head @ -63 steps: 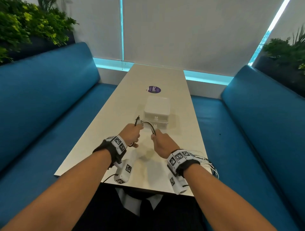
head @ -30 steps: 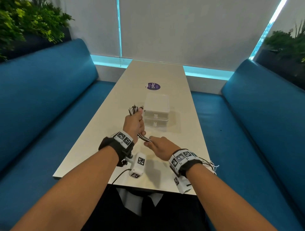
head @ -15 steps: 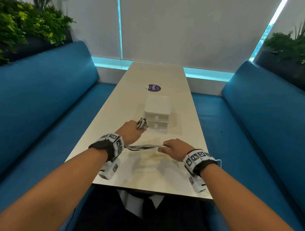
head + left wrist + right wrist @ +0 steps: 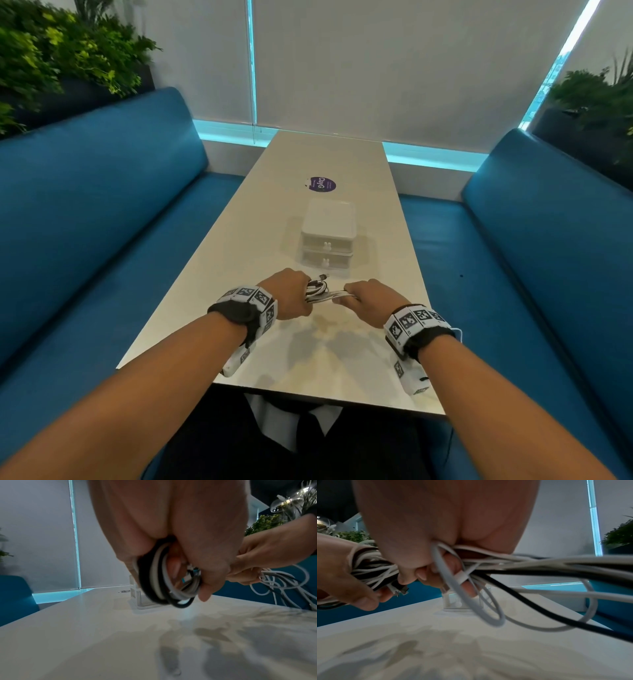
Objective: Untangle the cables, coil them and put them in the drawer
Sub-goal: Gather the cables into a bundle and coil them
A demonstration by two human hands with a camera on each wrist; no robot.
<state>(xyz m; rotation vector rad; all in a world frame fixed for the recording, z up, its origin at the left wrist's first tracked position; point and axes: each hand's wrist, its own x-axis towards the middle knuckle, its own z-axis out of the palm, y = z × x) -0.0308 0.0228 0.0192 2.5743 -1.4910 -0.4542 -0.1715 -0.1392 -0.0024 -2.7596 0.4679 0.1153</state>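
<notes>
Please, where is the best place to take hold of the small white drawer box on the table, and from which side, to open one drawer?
Probably the small knob on the front of the upper drawer of the drawer box: it sticks out toward the person, so pinch it from the near side and pull straight back. Both drawers look closed. First one hand must be free, since the left hand and right hand both grip the cables.

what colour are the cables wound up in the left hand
The coiled cables gripped by the left hand are black and white, clearest in the left wrist view.
</notes>
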